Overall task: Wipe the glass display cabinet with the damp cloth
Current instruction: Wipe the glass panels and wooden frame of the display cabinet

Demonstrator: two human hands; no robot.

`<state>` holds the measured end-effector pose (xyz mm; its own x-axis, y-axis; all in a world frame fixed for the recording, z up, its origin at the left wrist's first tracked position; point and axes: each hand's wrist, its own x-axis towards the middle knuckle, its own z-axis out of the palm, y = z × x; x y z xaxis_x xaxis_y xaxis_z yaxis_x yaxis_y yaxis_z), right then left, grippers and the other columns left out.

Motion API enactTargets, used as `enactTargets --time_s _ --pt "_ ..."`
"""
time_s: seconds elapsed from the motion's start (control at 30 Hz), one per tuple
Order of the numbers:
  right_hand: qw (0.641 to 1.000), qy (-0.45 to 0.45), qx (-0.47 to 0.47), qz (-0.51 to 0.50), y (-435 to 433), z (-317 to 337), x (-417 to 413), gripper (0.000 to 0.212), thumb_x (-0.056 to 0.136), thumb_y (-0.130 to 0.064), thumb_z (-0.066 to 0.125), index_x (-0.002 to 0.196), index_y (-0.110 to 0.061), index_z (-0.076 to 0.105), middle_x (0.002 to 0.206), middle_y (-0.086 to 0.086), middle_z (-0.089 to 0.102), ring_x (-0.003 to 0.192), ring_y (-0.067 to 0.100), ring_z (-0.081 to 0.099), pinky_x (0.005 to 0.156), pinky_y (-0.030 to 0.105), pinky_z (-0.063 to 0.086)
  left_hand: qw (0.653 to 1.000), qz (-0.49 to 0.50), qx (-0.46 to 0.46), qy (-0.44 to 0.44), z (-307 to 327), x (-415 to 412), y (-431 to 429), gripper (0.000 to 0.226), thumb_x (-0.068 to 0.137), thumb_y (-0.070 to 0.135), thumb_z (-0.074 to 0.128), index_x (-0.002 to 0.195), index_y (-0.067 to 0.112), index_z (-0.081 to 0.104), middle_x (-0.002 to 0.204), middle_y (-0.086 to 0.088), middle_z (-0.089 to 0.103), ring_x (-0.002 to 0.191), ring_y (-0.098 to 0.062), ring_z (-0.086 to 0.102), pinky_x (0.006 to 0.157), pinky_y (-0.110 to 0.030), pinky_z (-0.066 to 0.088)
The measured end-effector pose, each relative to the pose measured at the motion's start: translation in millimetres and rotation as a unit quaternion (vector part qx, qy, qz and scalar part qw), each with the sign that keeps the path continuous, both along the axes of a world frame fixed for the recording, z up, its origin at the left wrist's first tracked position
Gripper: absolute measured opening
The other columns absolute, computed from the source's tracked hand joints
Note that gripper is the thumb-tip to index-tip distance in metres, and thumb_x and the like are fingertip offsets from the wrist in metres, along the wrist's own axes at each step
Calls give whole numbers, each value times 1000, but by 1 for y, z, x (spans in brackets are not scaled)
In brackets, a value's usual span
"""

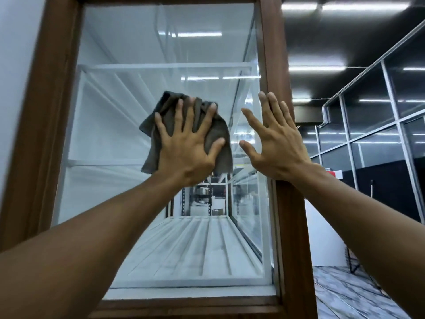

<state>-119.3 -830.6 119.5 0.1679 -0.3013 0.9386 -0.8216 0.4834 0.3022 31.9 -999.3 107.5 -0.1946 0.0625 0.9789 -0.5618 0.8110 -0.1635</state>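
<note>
cloth (219,130) under flat left hand (186,148)

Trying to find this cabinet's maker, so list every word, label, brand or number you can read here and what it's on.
No text is legible anywhere in this view.
Red and white object right of the wooden frame: too small and blurred to read.
Shelving seen through the cabinet glass: blurred, no label readable.
Grey cloth and wooden frame: no marking visible.

Cool ceiling strip lights (345,6), glare streaks on the glass (197,34), wide-angle bending at the edges.
</note>
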Motion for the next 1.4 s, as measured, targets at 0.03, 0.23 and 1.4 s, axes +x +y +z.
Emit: enactTargets --time_s 0.03,0.23,1.4 --pt "1000 6 10 5 3 1 -3 83 93 -63 26 166 -27 14 173 14 -11 160 26 -14 131 43 -6 999 7 -36 -26 -17 0 0 76 99 70 20 166 41 -3 175 -4 -11 161 -27 -15 121 -72 -11" --pt "999 -21 -40 16 4 -24 -8 78 99 -41 36 166 -15 6 173 13 -9 161 24 -12 130 38 -12 1000 -1 -1 10 -16 3 -3 76 98 69 23 166 40 6 176 -1 -2 162 -25 -6 121 -72 -9" --pt "983 -47 -79 160 8 -168 -22 66 101 -22 37 163 -3 20 173 15 13 161 31 6 129 57 10 999 5 -18 -47 -140 -29 37 78 101 62 36 168 28 13 175 -11 0 162 -32 -4 122 -73 -2"
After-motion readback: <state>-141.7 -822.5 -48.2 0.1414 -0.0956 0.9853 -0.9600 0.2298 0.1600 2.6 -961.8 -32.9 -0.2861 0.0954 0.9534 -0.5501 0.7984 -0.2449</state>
